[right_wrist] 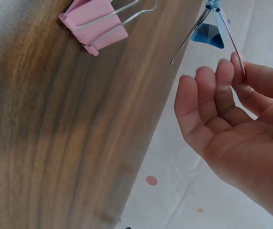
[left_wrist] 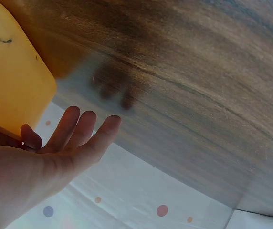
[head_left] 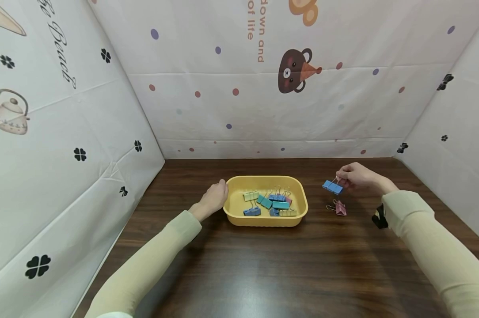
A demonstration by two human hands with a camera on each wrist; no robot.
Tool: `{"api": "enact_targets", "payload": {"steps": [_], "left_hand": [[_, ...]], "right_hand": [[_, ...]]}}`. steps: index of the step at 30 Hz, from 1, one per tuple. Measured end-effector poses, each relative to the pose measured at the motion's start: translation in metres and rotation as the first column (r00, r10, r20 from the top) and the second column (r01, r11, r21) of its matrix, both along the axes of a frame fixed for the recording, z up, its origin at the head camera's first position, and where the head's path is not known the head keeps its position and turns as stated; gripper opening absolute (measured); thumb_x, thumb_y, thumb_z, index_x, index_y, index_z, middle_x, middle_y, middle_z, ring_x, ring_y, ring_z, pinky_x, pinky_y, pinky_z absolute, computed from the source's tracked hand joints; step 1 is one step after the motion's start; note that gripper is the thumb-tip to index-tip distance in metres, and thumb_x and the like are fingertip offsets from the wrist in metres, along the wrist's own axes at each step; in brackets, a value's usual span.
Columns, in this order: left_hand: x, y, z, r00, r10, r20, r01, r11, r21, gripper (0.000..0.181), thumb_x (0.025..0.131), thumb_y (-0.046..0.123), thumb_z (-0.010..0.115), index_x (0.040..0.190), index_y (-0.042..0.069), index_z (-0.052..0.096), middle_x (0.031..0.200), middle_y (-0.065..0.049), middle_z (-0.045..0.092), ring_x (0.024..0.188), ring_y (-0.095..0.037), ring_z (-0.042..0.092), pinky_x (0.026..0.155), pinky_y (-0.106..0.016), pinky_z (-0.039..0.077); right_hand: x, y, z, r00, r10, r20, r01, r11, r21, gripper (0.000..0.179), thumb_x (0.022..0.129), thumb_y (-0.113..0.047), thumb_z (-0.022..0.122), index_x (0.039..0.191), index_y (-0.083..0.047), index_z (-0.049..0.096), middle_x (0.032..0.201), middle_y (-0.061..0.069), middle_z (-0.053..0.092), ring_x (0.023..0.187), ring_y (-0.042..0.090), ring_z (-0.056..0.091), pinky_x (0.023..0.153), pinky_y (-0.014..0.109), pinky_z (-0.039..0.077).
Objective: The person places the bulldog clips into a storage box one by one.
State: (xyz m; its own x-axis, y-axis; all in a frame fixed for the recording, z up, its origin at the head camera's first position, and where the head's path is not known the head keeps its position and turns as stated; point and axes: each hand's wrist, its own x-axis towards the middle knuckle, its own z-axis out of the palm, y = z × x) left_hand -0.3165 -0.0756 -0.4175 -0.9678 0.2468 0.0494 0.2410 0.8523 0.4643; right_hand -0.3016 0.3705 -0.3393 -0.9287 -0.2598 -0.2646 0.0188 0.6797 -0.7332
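Note:
Between its thumb and index finger, my right hand [head_left: 356, 175] pinches one wire handle of a blue binder clip [head_left: 332, 187]. The clip hangs above the table, its other handle loose in the right wrist view. A pink binder clip [right_wrist: 98, 24] lies on the wood, nearer my body than the held one. My left hand [head_left: 214, 198] holds the left rim of a yellow plastic basket [head_left: 265, 222], with several fingers stretched out along its outside in the left wrist view. Inside the basket are blue, teal [head_left: 280, 205] and yellow binder clips, plus a bit of pink.
The dark wooden table [head_left: 247, 269] is bounded by white printed cloth [head_left: 207, 115] at the back and on both sides. A black band [head_left: 380, 216] shows beside the right cuff.

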Motion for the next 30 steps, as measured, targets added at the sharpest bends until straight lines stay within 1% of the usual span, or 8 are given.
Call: {"api": "enact_targets", "payload": {"steps": [3, 8, 11, 16, 19, 23, 26, 30], "left_hand": [[0.0, 0.0, 0.0, 1.0, 0.005, 0.01, -0.005, 1.0, 0.005, 0.03, 0.106, 0.025, 0.026, 0.1, 0.006, 0.049, 0.081, -0.008, 0.054, 0.065, -0.02, 0.055, 0.054, -0.029, 0.044], [0.001, -0.001, -0.001, 1.0, 0.002, 0.002, -0.002, 1.0, 0.003, 0.029, 0.106, 0.024, 0.026, 0.101, 0.007, 0.049, 0.08, -0.007, 0.054, 0.065, -0.02, 0.055, 0.055, -0.03, 0.044], [0.001, 0.0, -0.001, 1.0, 0.002, -0.009, -0.002, 1.0, 0.002, 0.03, 0.106, 0.025, 0.026, 0.1, 0.007, 0.049, 0.08, -0.007, 0.054, 0.066, -0.02, 0.055, 0.055, -0.03, 0.044], [0.0, 0.0, -0.001, 1.0, 0.004, -0.016, -0.004, 1.0, 0.003, 0.029, 0.106, 0.024, 0.027, 0.1, 0.006, 0.049, 0.08, -0.007, 0.054, 0.066, -0.02, 0.054, 0.055, -0.031, 0.044], [0.0, 0.0, -0.001, 1.0, 0.005, -0.015, -0.005, 1.0, 0.0, 0.029, 0.106, 0.024, 0.027, 0.1, 0.006, 0.049, 0.08, -0.007, 0.054, 0.066, -0.02, 0.055, 0.055, -0.03, 0.044], [0.0, 0.0, -0.001, 1.0, 0.007, -0.011, -0.007, 1.0, -0.002, 0.03, 0.106, 0.025, 0.026, 0.1, 0.007, 0.049, 0.08, -0.007, 0.054, 0.065, -0.02, 0.055, 0.055, -0.03, 0.044], [0.0, 0.0, -0.001, 1.0, 0.004, -0.005, -0.004, 1.0, 0.008, 0.03, 0.106, 0.024, 0.026, 0.1, 0.006, 0.049, 0.08, -0.007, 0.054, 0.065, -0.02, 0.055, 0.054, -0.029, 0.044], [-0.001, 0.0, -0.001, 1.0, 0.002, -0.001, -0.002, 1.0, 0.014, 0.03, 0.106, 0.024, 0.026, 0.101, 0.006, 0.049, 0.08, -0.007, 0.054, 0.064, -0.019, 0.055, 0.054, -0.029, 0.045]], "right_hand": [[-0.001, -0.001, 0.004, 1.0, 0.011, -0.024, -0.01, 1.0, 0.011, 0.03, 0.105, -0.014, 0.037, 0.099, 0.011, 0.052, 0.072, 0.004, 0.047, 0.06, 0.012, 0.04, 0.056, 0.03, 0.037], [-0.002, -0.006, 0.011, 0.992, 0.02, -0.122, -0.002, 0.99, 0.143, 0.032, 0.104, -0.019, 0.043, 0.101, 0.008, 0.061, 0.07, 0.004, 0.053, 0.057, 0.011, 0.043, 0.053, 0.029, 0.039], [-0.002, -0.009, 0.015, 0.984, 0.032, -0.177, 0.006, 0.978, 0.207, 0.032, 0.103, -0.02, 0.045, 0.099, 0.006, 0.064, 0.065, 0.003, 0.052, 0.054, 0.011, 0.043, 0.051, 0.028, 0.038], [-0.001, -0.017, 0.021, 0.965, 0.062, -0.253, 0.01, 0.962, 0.273, 0.03, 0.102, -0.018, 0.048, 0.095, 0.005, 0.065, 0.058, 0.002, 0.047, 0.05, 0.011, 0.039, 0.049, 0.028, 0.035], [-0.001, -0.021, 0.023, 0.947, 0.088, -0.309, 0.012, 0.951, 0.308, 0.028, 0.1, -0.016, 0.049, 0.094, 0.006, 0.066, 0.067, 0.009, 0.058, 0.053, 0.012, 0.04, 0.051, 0.029, 0.035], [-0.002, -0.027, 0.027, 0.926, 0.125, -0.356, 0.005, 0.939, 0.343, 0.027, 0.099, -0.015, 0.051, 0.094, 0.006, 0.069, 0.09, 0.022, 0.07, 0.066, 0.018, 0.058, 0.055, 0.031, 0.038], [-0.003, -0.03, 0.031, 0.923, 0.138, -0.36, 0.001, 0.932, 0.362, 0.028, 0.1, -0.016, 0.052, 0.095, 0.005, 0.069, 0.096, 0.025, 0.07, 0.075, 0.023, 0.065, 0.057, 0.032, 0.041], [-0.003, -0.036, 0.034, 0.913, 0.15, -0.379, 0.012, 0.92, 0.391, 0.027, 0.099, -0.017, 0.053, 0.097, 0.004, 0.07, 0.094, 0.024, 0.071, 0.067, 0.018, 0.06, 0.058, 0.031, 0.042]]}}
